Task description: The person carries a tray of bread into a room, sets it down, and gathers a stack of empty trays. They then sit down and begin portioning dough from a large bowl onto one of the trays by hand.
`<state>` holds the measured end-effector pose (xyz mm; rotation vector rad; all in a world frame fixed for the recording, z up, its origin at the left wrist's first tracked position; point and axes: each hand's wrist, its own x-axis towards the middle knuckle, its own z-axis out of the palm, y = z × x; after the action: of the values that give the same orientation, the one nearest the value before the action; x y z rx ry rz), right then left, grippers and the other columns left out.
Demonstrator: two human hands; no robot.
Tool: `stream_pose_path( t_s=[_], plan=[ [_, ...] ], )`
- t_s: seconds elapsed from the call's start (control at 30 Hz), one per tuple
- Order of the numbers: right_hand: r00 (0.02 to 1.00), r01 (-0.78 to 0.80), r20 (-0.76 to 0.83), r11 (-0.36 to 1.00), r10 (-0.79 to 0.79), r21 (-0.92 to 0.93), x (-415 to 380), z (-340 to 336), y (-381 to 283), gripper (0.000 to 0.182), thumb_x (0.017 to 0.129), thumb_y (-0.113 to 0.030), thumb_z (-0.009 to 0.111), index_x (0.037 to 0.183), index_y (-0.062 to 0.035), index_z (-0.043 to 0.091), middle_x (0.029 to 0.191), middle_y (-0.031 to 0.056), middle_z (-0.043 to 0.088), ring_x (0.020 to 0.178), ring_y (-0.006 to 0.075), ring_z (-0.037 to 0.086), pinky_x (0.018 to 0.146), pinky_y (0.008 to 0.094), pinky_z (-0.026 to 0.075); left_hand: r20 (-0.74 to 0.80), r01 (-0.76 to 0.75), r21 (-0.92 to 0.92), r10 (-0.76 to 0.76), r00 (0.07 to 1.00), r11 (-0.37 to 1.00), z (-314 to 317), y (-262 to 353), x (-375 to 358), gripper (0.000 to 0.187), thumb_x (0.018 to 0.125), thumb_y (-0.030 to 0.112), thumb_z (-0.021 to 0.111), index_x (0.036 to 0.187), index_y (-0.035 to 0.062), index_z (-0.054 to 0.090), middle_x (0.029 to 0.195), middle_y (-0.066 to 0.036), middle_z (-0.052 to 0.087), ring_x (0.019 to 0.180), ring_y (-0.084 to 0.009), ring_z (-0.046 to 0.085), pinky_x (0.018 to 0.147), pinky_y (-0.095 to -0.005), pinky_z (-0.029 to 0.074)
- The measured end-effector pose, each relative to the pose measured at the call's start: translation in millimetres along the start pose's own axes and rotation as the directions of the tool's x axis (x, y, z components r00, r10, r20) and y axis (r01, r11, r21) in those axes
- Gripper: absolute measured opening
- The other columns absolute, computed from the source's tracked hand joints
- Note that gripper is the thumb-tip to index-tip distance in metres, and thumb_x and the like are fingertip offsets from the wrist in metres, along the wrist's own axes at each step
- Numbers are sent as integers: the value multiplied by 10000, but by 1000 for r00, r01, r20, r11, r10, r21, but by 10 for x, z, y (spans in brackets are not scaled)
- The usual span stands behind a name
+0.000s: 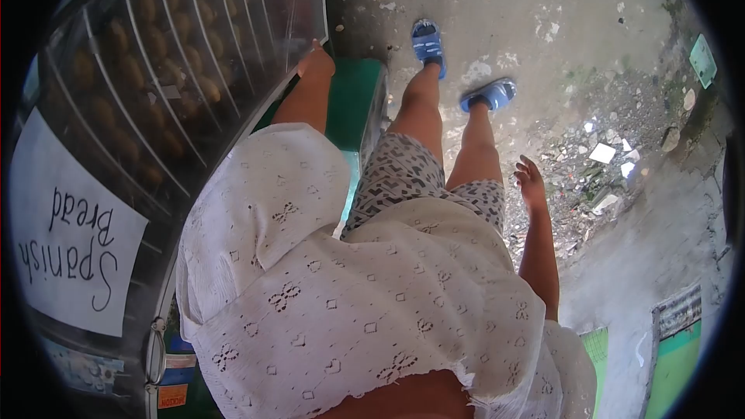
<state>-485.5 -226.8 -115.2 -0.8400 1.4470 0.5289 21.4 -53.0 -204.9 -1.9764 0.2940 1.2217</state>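
My left hand (317,64) is at the lower edge of a glass-fronted display case (299,12), at the end near the top of the view. One fingertip shows by the frame and the other fingers are hidden there. Inside the case, behind the glass, brown bread rolls (186,54) sit in slanted rows. A paper sign (70,264) reading "Spanish Bread" is fixed to the case. My right hand (530,180) hangs low by my right thigh, its fingers loosely bent and apart, with nothing in it.
Below the case stands a green base (361,97). My feet are in blue slippers (428,48) on a concrete floor (497,0). Rubble and broken white pieces (602,154) lie to the right, before a grey wall (660,225). A metal ring (157,353) hangs at the case's near corner.
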Motion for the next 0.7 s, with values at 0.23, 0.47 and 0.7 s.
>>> stream_pose_path(
  t_s=[0.23, 0.47, 0.7],
  plan=[
    [997, -9, 75, 998, 14, -64, 467, 414, 814, 529, 795, -193, 519, 1289, -76, 371, 1179, 220, 494, 1078, 288, 498, 884, 339, 398, -7, 39, 89, -38, 999, 995, 52, 76, 144, 899, 754, 128, 536, 1383, 110, -106, 922, -113, 630, 768, -213, 617, 547, -319, 444],
    [978, -150, -50, 517, 201, -843, 226, 1093, -70, 853, 700, -551, 561, 1378, -194, 185, 1448, 119, 42, 1302, 392, 79, 913, 643, 255, -8, 72, 62, -72, 997, 995, 37, 105, 114, 853, 778, 134, 495, 1383, 107, -106, 983, -119, 620, 813, -231, 617, 614, -337, 449],
    [994, -62, 10, 643, 107, -763, 563, 1158, 372, 828, 696, -557, 568, 1369, -259, 190, 1445, 110, 64, 1297, 362, 145, 840, 719, 255, -120, 60, 122, -45, 992, 991, 143, 3, 263, 770, 795, 169, 449, 1398, 131, -29, 1086, -113, 589, 954, -266, 589, 749, -381, 456]
  ],
)
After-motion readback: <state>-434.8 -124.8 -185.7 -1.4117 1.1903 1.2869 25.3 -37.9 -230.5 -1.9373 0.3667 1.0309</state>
